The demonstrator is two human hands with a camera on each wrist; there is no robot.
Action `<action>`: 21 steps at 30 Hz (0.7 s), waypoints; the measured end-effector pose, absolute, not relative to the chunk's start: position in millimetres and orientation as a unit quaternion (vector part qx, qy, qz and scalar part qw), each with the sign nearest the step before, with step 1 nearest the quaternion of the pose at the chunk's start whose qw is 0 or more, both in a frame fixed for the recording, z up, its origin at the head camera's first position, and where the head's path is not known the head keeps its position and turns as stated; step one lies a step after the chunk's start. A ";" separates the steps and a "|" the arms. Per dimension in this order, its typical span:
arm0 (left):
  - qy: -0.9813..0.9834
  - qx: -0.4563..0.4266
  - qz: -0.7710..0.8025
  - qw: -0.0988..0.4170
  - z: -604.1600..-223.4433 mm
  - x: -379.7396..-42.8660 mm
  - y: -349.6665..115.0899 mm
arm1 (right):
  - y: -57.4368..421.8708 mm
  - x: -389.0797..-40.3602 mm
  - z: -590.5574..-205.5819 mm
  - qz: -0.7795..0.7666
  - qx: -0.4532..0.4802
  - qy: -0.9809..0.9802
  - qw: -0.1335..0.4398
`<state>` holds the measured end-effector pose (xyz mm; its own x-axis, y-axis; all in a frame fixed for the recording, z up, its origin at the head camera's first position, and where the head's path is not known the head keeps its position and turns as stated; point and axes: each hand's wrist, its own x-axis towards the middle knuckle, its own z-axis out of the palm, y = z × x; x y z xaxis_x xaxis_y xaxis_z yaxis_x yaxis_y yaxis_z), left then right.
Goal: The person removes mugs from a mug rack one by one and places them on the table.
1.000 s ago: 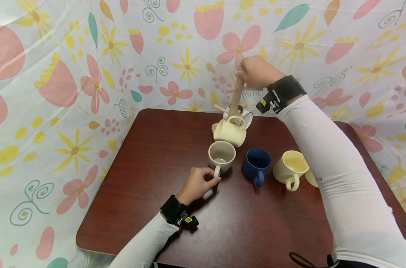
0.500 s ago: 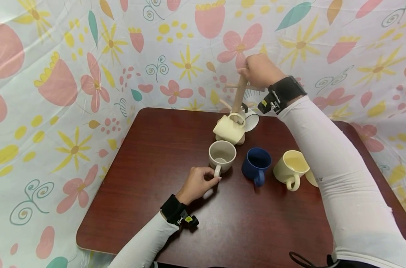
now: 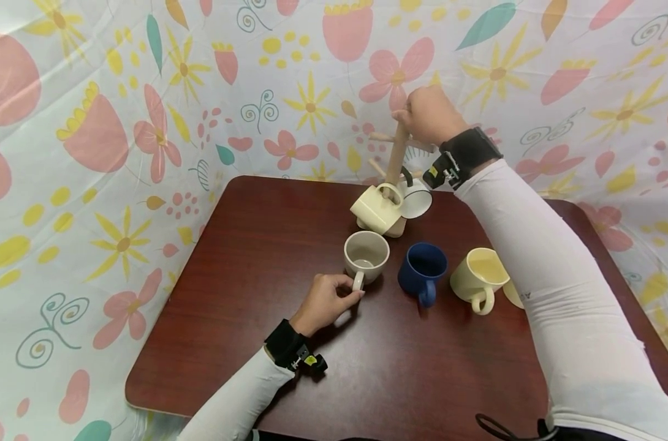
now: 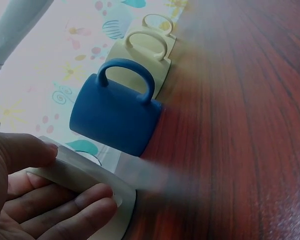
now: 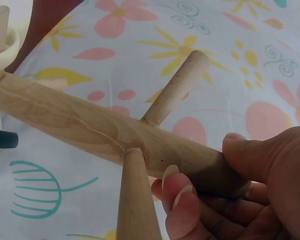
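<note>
My right hand (image 3: 434, 116) grips the top of a wooden mug tree (image 3: 396, 162), whose post leans to the right in the head view. Its bare pegs (image 5: 179, 85) stick out close to the fingers in the right wrist view. Low on the tree hang a cream mug (image 3: 375, 209) and a white mug (image 3: 417, 201) with a dark rim and black handle. My left hand (image 3: 324, 304) pinches the handle of a greyish-beige mug (image 3: 366, 251), upright on the table just in front of the tree. In the left wrist view, the fingers curl around that handle (image 4: 72, 172).
Right of the beige mug stand a blue mug (image 3: 422, 269) and a pale yellow mug (image 3: 480, 278), handles toward me. Another pale yellow mug (image 3: 512, 294) is mostly hidden by the right sleeve. A flower-patterned cloth (image 3: 290, 79) hangs behind the brown table (image 3: 246, 245).
The mug tree has turned and its post has shifted slightly right. The white mug has swung right into fuller view, and the cream mug has tilted. The left hand stays on the beige mug's handle.
</note>
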<state>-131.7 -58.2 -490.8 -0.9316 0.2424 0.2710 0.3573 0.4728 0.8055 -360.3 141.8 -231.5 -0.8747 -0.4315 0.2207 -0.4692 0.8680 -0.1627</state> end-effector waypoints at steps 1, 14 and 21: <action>-0.856 -0.173 -0.483 0.059 -490.8 -131.5 -58.2 | 141.7 -360.2 -231.6 0.107 0.231 -0.963 0.089; -0.860 -0.163 -0.480 0.056 -491.5 -130.5 -57.9 | 139.4 -361.5 -236.8 0.117 0.216 -0.964 0.100; -0.857 -0.159 -0.486 0.055 -491.0 -130.7 -56.9 | 138.4 -363.3 -238.1 0.131 0.192 -0.967 0.100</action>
